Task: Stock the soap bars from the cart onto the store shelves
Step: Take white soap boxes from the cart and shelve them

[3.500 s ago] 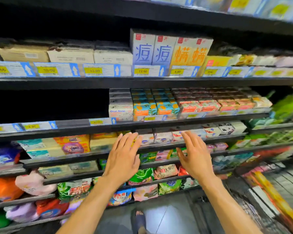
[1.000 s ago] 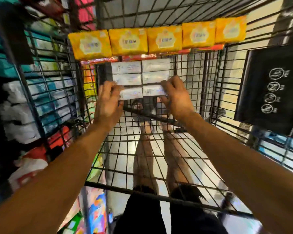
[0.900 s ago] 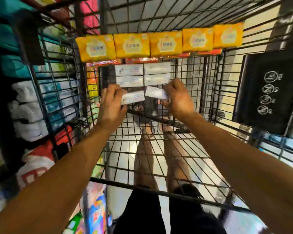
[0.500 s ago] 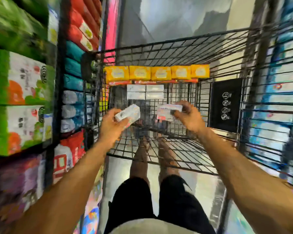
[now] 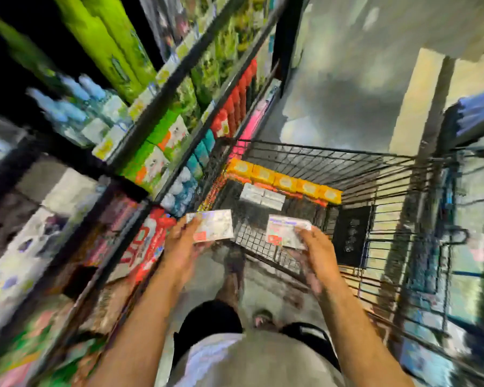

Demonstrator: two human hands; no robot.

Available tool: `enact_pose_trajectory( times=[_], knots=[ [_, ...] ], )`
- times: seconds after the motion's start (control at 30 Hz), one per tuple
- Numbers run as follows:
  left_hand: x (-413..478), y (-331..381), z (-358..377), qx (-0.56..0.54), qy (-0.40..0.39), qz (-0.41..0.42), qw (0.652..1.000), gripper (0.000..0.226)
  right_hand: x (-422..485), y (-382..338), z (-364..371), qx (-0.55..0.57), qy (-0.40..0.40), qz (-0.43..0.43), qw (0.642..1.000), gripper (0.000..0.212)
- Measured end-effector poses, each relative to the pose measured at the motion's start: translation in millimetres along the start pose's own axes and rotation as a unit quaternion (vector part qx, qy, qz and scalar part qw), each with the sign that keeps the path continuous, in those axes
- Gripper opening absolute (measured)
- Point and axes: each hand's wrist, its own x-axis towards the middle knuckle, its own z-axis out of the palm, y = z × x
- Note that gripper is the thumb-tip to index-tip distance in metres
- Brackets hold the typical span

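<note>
While the left hand (image 5: 179,248) grips one soap bar (image 5: 213,225) and the right hand (image 5: 319,254) another, shelves (image 5: 151,124) stand leftward, nearer the left hand.

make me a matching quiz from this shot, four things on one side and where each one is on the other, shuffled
1 yellow packs
2 white boxes
3 black sign
4 left soap bar

a on the right wall of the cart
b held up, out of the cart
c row along the cart's far wall
d right beneath the yellow row

Pairs: 1-c, 2-d, 3-a, 4-b
</note>
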Motion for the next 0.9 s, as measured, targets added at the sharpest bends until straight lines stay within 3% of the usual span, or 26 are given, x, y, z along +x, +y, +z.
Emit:
enact_pose_trajectory(
  times=[0.1, 0.2, 0.3, 0.43, 0.63, 0.83, 0.9],
  knots=[
    [-67.2, -4.7, -25.0, -0.081, 0.042, 0.016, 0.996, 0.014, -43.4, 3.1, 5.6, 0.042, -0.071, -0.006, 0.997, 0.013],
    [-136.6, -11.2, -58.3, -0.144, 0.046, 0.039, 0.988, 0.033, -83.1, 2.9, 15.0, 0.032, -0.128, -0.008, 0.991, 0.020],
    [-202.3, -19.6, -95.9, -0.149, 0.084, 0.070, 0.983, 0.023, -124.2, 4.9, 28.9, 0.013, -0.187, 0.005, 0.982, 0.021],
    [-273.2, -38.0, -149.9, -0.168, 0.160, 0.117, 0.966, 0.027, -179.2, 21.7, 57.8, -0.024, -0.285, 0.014, 0.958, 0.023],
    [-368.8, -72.4, -235.2, -0.231, 0.249, 0.192, 0.921, 0.023, -264.2, 85.2, 106.1, -0.116, -0.381, 0.008, 0.917, 0.030],
    [-462.9, -106.3, -335.8, -0.234, 0.297, 0.244, 0.893, 0.017, -375.6, 169.5, 140.8, -0.138, -0.462, 0.005, 0.876, 0.022],
    [-495.4, -115.5, -372.2, -0.224, 0.303, 0.262, 0.888, 0.030, -415.0, 198.0, 149.9, -0.137, -0.480, 0.006, 0.866, 0.019]
  ],
)
